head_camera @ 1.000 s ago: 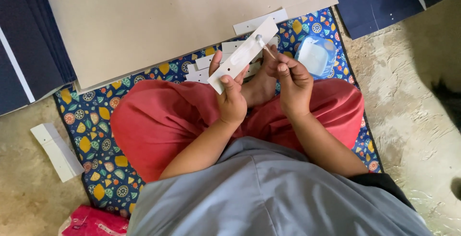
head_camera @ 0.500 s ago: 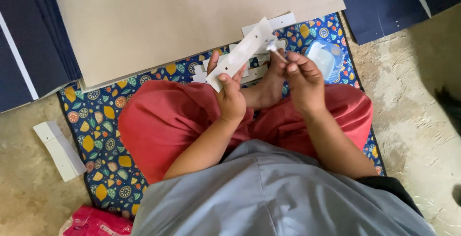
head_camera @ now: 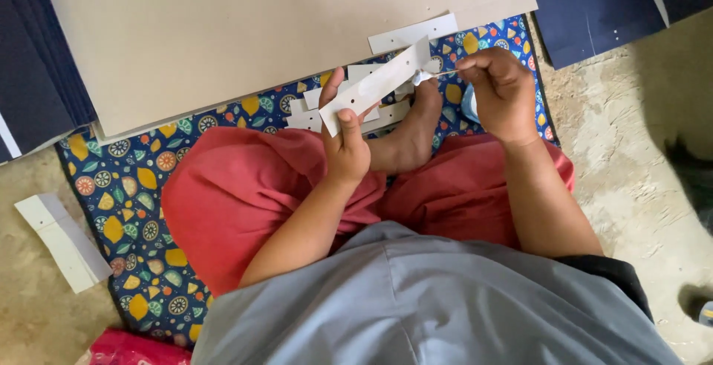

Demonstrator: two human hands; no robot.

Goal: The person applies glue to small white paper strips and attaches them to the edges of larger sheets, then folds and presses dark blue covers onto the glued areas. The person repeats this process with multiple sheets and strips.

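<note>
White strip [head_camera: 375,86], punched, pinched in left hand [head_camera: 345,142] above the patterned mat [head_camera: 134,187]; right hand [head_camera: 501,90] closed on its peeling backing end, beside tan board [head_camera: 260,31].

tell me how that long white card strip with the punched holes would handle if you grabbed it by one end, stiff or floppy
Probably fairly stiff: the long white card strip with punched holes juts out straight from the left hand, which pinches only its lower end. Likely light, since thumb and fingers alone carry it. It looks thin and flat, so it could crease if bent hard; the right hand works at its far tip.
</note>
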